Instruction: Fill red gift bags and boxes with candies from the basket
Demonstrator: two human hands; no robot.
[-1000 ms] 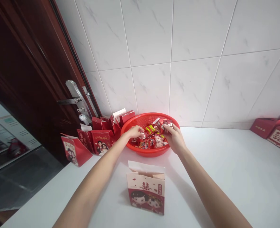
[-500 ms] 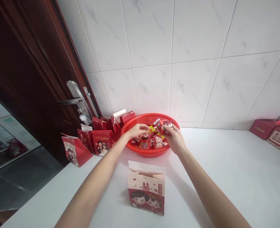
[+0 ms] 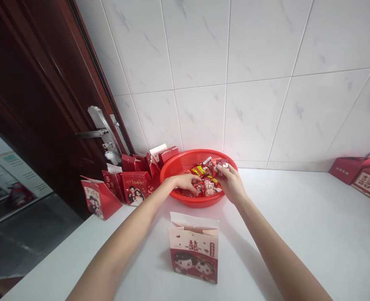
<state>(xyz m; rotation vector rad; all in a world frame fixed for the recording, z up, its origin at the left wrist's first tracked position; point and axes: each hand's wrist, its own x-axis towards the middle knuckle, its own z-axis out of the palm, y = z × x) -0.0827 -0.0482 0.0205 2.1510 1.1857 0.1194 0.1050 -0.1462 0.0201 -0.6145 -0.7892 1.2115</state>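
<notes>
A red plastic basket (image 3: 197, 204) holds several wrapped candies (image 3: 209, 188) in red, yellow and pale wrappers. My left hand (image 3: 186, 182) is down inside it on the left, thumb and fingers curled around a red wrapped candy (image 3: 199, 189). At the basket's right side, my right hand (image 3: 232, 182) pinches red candy packets (image 3: 222, 164) just above the pile; their exact number is partly hidden by the fingers. In front of the basket a paper gift box (image 3: 193, 255) stands upright with its top flaps open, printed with two cartoon figures.
Several red gift boxes (image 3: 135, 188) stand in a group left of the basket. More red boxes (image 3: 368, 179) sit at the far right of the white table (image 3: 298, 217). Behind are a tiled wall (image 3: 254, 117) and a dark wooden door (image 3: 47, 83) with a metal handle.
My left hand has moved down and slightly right into the candies, its fingers closing around one. My right hand stays nearly in place with its packets.
</notes>
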